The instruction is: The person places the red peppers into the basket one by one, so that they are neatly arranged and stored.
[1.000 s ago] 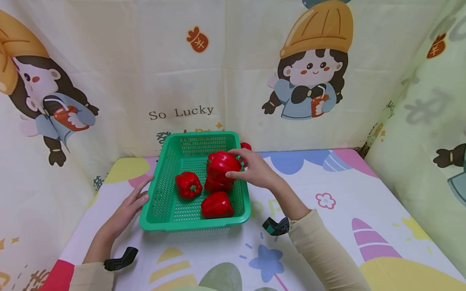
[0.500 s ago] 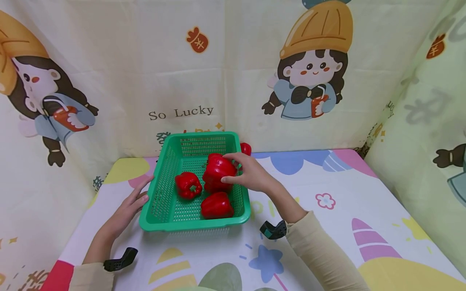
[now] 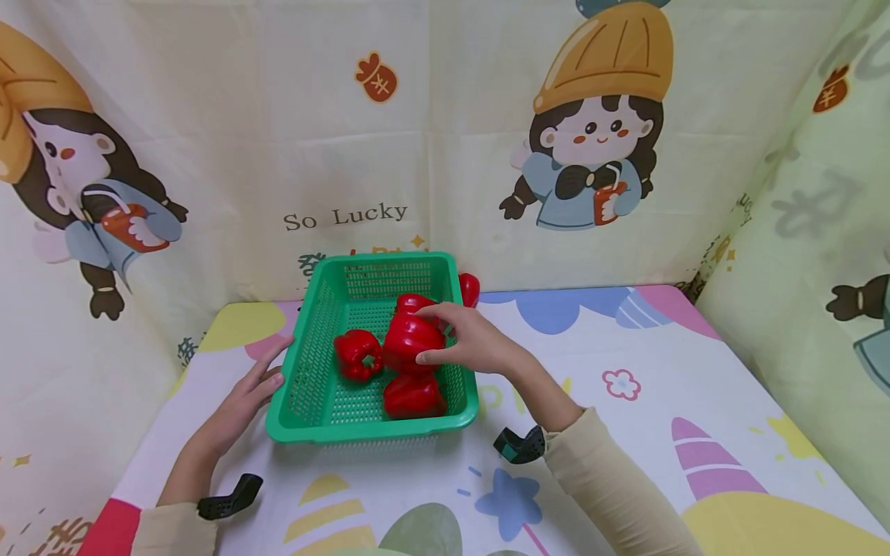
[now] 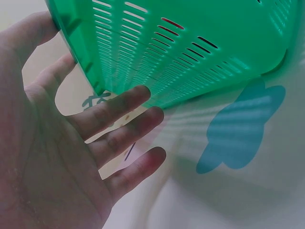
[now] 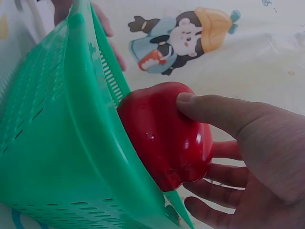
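My right hand (image 3: 480, 340) grips a red bell pepper (image 3: 410, 344) over the right side of a green plastic basket (image 3: 368, 434). In the right wrist view, the thumb lies on top of that pepper (image 5: 164, 133) and the fingers curve beneath it, close to the basket rim. Three more red peppers show inside: one to the left (image 3: 356, 355), one in front (image 3: 415, 398), and one behind (image 3: 413, 303), partly covered. My left hand (image 3: 243, 394) lies along the basket's left side, thumb and fingertips at the rim; its fingers (image 4: 119, 138) are spread loosely in the left wrist view.
Another red pepper (image 3: 470, 290) is partly visible beyond the basket's right rim at the back. The basket stands on a white tablecloth (image 3: 591, 432) with colourful prints. A cream printed curtain (image 3: 473, 170) rises behind the table, with similar fabric at both sides.
My right hand has moved the held pepper toward me and slightly left, lower into the basket, uncovering the pepper behind it. My left hand and the basket have stayed put.
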`<move>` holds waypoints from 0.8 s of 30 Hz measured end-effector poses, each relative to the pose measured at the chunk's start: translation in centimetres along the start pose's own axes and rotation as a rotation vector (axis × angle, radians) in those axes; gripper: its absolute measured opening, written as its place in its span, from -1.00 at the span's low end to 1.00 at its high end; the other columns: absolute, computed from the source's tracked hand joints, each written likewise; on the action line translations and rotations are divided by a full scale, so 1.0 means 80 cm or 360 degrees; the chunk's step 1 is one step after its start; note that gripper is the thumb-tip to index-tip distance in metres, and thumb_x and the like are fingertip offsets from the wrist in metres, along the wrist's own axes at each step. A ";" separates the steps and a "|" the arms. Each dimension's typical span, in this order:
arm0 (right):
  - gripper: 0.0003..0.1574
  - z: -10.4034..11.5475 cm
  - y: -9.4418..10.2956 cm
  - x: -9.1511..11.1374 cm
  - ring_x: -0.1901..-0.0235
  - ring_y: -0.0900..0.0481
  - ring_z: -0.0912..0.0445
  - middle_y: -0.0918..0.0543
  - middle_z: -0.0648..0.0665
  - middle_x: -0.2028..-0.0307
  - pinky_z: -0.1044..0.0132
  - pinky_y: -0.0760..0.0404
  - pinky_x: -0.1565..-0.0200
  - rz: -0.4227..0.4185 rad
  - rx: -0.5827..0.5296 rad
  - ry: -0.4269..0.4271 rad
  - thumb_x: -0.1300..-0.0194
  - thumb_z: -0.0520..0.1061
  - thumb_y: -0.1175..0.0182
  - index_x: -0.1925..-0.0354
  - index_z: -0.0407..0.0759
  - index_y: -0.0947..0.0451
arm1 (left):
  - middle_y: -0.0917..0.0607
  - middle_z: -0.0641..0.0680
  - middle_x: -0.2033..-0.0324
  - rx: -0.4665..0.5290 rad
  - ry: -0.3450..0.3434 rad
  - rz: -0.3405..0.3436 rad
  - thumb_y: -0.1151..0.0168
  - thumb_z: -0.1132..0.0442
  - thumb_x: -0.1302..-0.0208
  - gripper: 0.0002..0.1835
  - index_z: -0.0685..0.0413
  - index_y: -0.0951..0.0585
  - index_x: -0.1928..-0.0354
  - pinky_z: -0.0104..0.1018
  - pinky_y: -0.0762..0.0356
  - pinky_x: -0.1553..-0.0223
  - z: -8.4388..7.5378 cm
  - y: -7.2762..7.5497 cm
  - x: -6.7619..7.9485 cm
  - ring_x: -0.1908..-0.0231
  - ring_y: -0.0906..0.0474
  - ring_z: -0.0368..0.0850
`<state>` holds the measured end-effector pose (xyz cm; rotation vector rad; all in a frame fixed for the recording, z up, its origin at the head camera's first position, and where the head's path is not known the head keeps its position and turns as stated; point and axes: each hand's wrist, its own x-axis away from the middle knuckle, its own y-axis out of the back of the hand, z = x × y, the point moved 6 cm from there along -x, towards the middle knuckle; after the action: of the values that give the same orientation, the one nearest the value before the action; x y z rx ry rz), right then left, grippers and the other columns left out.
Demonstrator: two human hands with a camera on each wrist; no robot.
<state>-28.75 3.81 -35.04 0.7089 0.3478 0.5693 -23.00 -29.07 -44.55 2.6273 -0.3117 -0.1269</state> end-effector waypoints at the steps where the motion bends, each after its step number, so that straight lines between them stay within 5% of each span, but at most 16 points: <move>1: -0.13 0.001 -0.001 0.000 -0.04 -0.49 0.09 -0.51 -0.01 -0.13 0.28 -0.70 0.16 0.0013 0.0002 0.0003 -0.02 0.01 -0.47 -0.29 0.04 -0.38 | -0.02 0.22 -0.50 -0.0001 0.0001 0.0000 0.26 0.03 -0.53 -0.40 -0.40 0.11 -0.53 0.37 -0.34 -0.18 0.000 0.000 0.000 -0.35 -0.25 -0.02; 4: -0.14 0.002 -0.004 0.000 -0.07 -0.48 0.08 -0.50 -0.02 -0.15 0.27 -0.70 0.14 0.0040 -0.0002 0.0005 -0.03 0.00 -0.47 -0.29 0.03 -0.38 | -0.01 0.23 -0.50 0.0003 0.0010 0.0000 0.26 0.03 -0.53 -0.40 -0.40 0.12 -0.53 0.41 -0.32 -0.18 0.000 -0.001 0.000 -0.36 -0.14 0.34; 8: -0.14 0.004 -0.008 0.000 -0.09 -0.48 0.07 -0.51 -0.03 -0.15 0.26 -0.70 0.12 0.0052 0.0001 0.0020 -0.02 -0.01 -0.47 -0.28 0.00 -0.39 | 0.00 0.24 -0.50 0.0011 0.0013 -0.0002 0.26 0.03 -0.53 -0.39 -0.39 0.12 -0.53 0.44 -0.29 -0.18 -0.001 -0.001 0.000 -0.37 -0.12 0.37; 15: -0.14 0.005 -0.015 -0.001 -0.15 -0.44 0.08 -0.51 -0.02 -0.16 0.23 -0.70 0.09 0.0084 0.0009 0.0021 -0.01 0.00 -0.48 -0.27 0.00 -0.40 | -0.02 0.27 -0.49 0.0019 -0.0005 -0.0008 0.26 0.04 -0.53 -0.40 -0.38 0.11 -0.53 0.41 -0.31 -0.18 0.000 0.000 0.000 -0.16 -0.20 -0.63; 24: -0.18 0.008 -0.026 -0.004 -0.07 -0.48 0.12 -0.54 0.01 -0.10 0.31 -0.68 0.12 0.0131 0.0040 0.0073 -0.04 0.05 -0.46 -0.25 0.00 -0.41 | -0.08 0.30 -0.47 -0.0004 -0.0004 -0.0009 0.27 0.04 -0.54 -0.40 -0.37 0.11 -0.53 0.22 -0.38 -0.17 -0.001 0.000 0.000 -0.09 -0.20 -0.75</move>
<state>-27.89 2.02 -35.96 0.7378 0.3703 0.6607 -22.98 -29.04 -44.48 2.6262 -0.3046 -0.1323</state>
